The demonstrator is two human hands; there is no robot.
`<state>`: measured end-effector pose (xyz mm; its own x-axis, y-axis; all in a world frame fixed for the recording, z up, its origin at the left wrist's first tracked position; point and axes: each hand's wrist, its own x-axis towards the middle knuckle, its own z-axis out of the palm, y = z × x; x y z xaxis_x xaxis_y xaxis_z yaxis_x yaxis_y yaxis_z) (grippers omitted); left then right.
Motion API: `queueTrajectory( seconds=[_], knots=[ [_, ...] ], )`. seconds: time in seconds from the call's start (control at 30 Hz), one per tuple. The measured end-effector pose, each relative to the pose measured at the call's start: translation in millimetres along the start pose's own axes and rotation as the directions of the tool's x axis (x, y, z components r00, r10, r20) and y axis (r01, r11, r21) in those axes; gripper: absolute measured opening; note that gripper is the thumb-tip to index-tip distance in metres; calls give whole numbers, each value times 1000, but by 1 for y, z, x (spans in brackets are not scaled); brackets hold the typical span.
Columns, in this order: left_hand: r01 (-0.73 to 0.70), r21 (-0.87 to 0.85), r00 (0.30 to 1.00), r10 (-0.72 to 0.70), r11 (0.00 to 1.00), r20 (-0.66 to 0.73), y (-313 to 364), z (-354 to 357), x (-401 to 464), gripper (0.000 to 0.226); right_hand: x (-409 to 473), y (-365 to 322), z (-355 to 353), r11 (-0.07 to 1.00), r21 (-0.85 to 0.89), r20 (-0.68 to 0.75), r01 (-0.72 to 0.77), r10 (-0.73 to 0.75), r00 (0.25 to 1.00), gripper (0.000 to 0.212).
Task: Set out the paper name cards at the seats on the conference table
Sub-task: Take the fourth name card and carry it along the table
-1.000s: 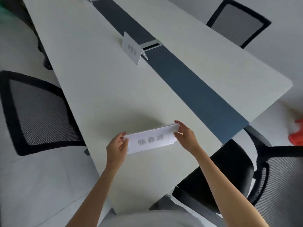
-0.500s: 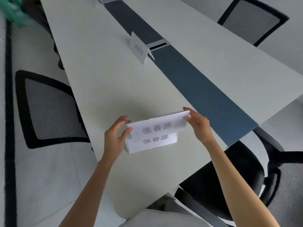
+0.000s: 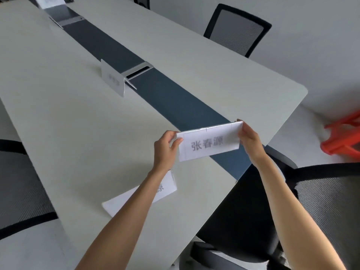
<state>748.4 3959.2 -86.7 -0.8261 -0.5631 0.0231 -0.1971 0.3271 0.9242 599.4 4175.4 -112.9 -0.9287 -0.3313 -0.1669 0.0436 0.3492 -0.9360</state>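
I hold a white folded paper name card (image 3: 209, 142) with printed characters above the near end of the conference table (image 3: 78, 123). My left hand (image 3: 165, 149) pinches its left end and my right hand (image 3: 250, 139) pinches its right end. A second name card (image 3: 166, 187) lies flat on the table near the front edge, partly hidden under my left forearm. Another name card (image 3: 113, 79) stands upright further up the table, beside the dark centre strip (image 3: 175, 102). A further card (image 3: 48, 1) stands at the far end.
Black mesh chairs stand at the left (image 3: 17, 184), at the far right side (image 3: 238, 29) and at the near end (image 3: 321, 201). A metal cable hatch (image 3: 139, 69) sits in the centre strip. A red plastic stool (image 3: 344, 137) is on the floor at right.
I have lifted the top name card up and to the right, away from the one beneath it, which stays flat on the table. The view has shifted right along the table.
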Motion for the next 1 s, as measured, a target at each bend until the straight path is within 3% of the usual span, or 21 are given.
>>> queueTrajectory(
  seconds=[0.17, 0.37, 0.53, 0.63, 0.73, 0.9, 1.0],
  knots=[
    [126, 73, 991, -121, 989, -63, -11, 58, 43, 22, 56, 28, -6, 990, 18, 57, -139, 137, 989, 62],
    [232, 123, 969, -218, 965, -119, -42, 86, 69, 25, 103, 35, 9, 980, -14, 125, -200, 200, 972, 62],
    [244, 80, 958, -227, 966, -176, -53, 100, 66, 33, 117, 43, 10, 983, -71, 181, -169, 180, 967, 71],
    [338, -13, 921, -334, 941, -201, -52, 112, 51, 46, 108, 53, 10, 973, -84, 136, -216, 226, 965, 52],
    [423, -79, 893, -430, 903, -132, -59, 125, 25, 53, 88, 65, 9, 960, -139, 73, -243, 254, 964, 68],
    [468, -104, 873, -477, 878, -99, -62, 138, 16, 63, 87, 72, 17, 966, -3, 60, -259, 259, 964, 71],
    [467, -132, 870, -481, 874, -105, -64, 136, 37, 64, 116, 67, 30, 970, -6, 77, -242, 242, 967, 71]
  ],
)
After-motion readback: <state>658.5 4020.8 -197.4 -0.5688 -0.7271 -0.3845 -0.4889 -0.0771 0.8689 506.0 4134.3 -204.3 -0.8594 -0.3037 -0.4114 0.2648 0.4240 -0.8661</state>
